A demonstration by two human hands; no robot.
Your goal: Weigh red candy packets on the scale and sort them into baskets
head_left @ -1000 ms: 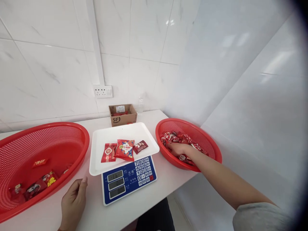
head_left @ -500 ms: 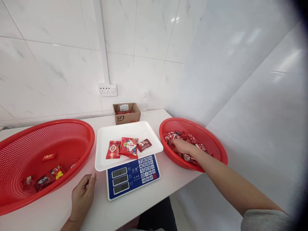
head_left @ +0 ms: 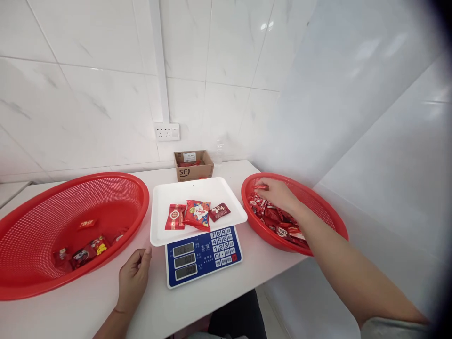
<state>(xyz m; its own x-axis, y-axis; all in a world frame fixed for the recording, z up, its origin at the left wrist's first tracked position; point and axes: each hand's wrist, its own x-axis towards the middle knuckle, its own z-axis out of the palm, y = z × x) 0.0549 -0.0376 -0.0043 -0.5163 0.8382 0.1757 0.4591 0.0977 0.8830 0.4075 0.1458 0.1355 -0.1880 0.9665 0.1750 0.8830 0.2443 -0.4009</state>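
My right hand [head_left: 277,192] is raised just above the right red basket [head_left: 332,219], closed on a small red candy packet [head_left: 261,187]. Below it lies a heap of red wrapped candies [head_left: 271,214]. My left hand [head_left: 134,273] rests on the table, fingers curled in with nothing visible in them, left of the blue and white digital scale [head_left: 205,256]. On the scale's white tray [head_left: 169,193] sit three packets: a red one [head_left: 175,217], a larger colourful one [head_left: 197,214] and a small dark red one [head_left: 219,212].
At left stands another large red basket [head_left: 106,181] holding several candy packets [head_left: 84,252]. A small cardboard box [head_left: 194,172] with red packets is at the back, beside a clear plastic bottle [head_left: 219,151]. The tiled wall [head_left: 113,117] closes off the back.
My right hand has lifted out of the candy heap with a red packet in its fingers. My left hand stays by the scale. The view has shifted slightly left.
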